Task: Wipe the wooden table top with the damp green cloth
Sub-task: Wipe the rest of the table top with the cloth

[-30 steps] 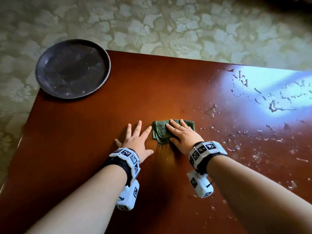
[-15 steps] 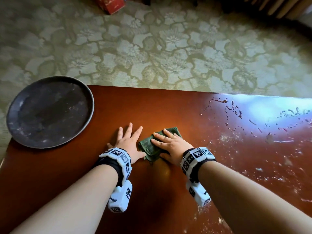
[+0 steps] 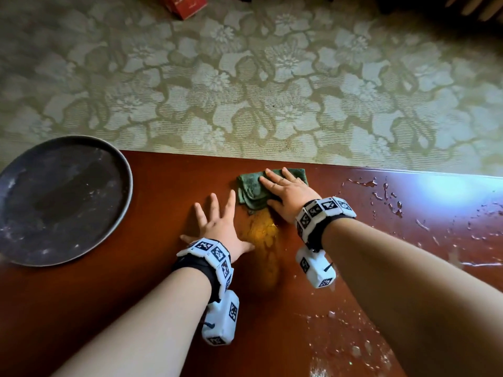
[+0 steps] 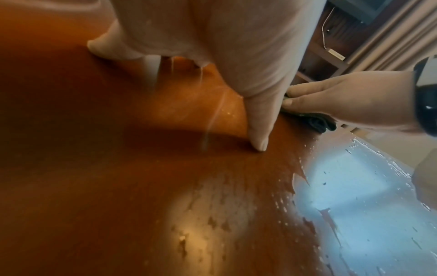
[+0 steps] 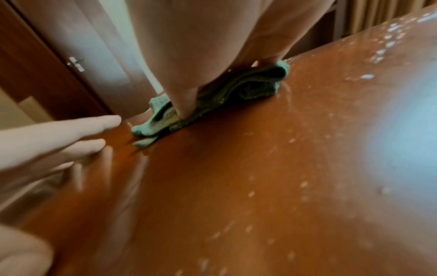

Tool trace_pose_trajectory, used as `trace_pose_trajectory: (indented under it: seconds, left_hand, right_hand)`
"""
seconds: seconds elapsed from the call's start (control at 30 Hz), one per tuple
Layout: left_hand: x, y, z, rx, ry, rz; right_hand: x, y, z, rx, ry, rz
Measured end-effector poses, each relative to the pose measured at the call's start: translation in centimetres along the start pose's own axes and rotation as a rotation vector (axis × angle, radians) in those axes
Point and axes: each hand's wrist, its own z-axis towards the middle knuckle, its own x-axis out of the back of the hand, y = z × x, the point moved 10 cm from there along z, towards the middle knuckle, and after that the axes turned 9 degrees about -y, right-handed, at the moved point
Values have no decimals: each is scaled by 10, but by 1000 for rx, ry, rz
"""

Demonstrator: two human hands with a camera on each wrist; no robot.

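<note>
A folded green cloth lies on the reddish wooden table top, close to the far edge. My right hand presses flat on the cloth with straight fingers; the right wrist view shows the cloth bunched under the palm and thumb. My left hand rests flat on the bare wood just left of the cloth, fingers spread. In the left wrist view the left thumb touches the wood and the right hand sits on the cloth.
A round dark metal tray overhangs the table's left far corner. Water drops and streaks cover the right part of the table top. Patterned carpet lies beyond the far edge, with a red box on it.
My right hand has pushed the cloth away from me, from mid-table to near the far edge. A damp trail shows behind it. The left hand stays flat on the wood.
</note>
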Motion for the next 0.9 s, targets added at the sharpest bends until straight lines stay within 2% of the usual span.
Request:
trace_pose_trajectory:
  seconds: [0.23,0.33,0.5,0.57,0.63,0.7,0.73,0.8,0.9]
  left_hand:
    - [-5,18,10,11,-29,74]
    - [-7,32,12,-49,-51,125]
    - [-19,50,13,-93,-81,150]
    - [-21,51,14,-90,-82,143]
    - [-21,51,14,-88,-80,140]
    - [-20,50,13,-82,-77,141]
    - [-20,50,12,-79,-75,139]
    - [-20,51,12,-75,-74,136]
    - [-20,50,12,-73,-78,131]
  right_hand:
    - [5,83,-24,-243,116,146]
    - [0,114,-46,-349,146,190]
    - [-9,142,-80,-484,154,130]
    - [-3,141,-81,-442,185,28]
    - [0,129,-76,-268,203,0]
    - [-6,117,-72,-96,137,8]
    - [-11,114,-71,-58,84,1]
    - [-15,121,-68,-70,50,44]
    - [3,135,-67,-157,209,270]
